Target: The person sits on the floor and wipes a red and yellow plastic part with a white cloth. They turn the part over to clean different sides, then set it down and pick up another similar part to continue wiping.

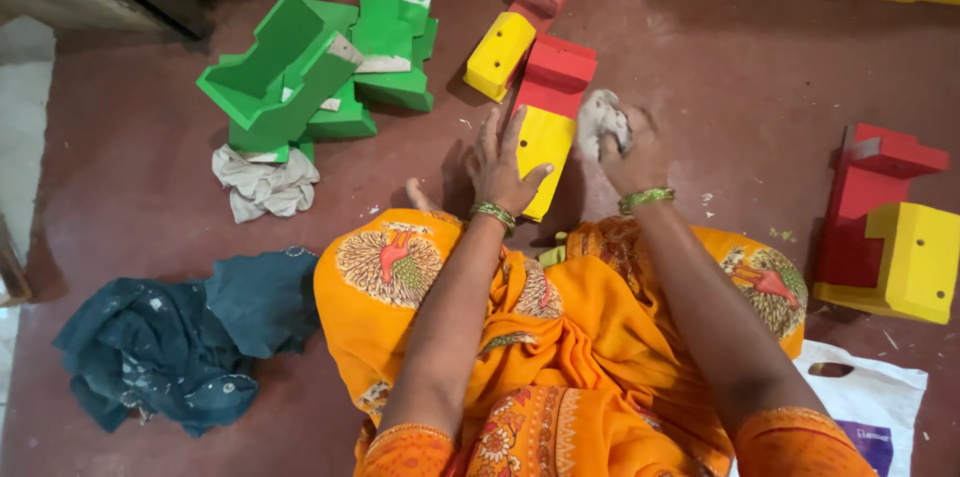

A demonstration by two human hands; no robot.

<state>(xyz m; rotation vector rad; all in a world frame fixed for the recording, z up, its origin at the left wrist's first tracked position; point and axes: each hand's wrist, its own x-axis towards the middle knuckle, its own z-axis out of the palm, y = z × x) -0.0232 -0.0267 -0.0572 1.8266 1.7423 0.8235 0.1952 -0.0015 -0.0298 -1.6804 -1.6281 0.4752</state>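
The left hand (505,169) is lying flat with fingers spread on the red and yellow painted block (548,117), which is resting on the floor (720,67) directly ahead of the knees, while the right hand (632,152) is bunching a grey-white rag (600,120) in a closed grip just to the right of the block's yellow part. The block is looking like rigid painted wood, probably fairly solid and weighty, with a smooth coat that could be slippery; holding it by the long side edges seems safest. The rag is soft and crumpling freely. The near end of the block is disappearing behind the left hand and the orange cloth, so its full length is hard to judge. Left of the hands green blocks (320,62) are piling over another rag (264,184); a red and yellow block (890,227) is sitting far right.
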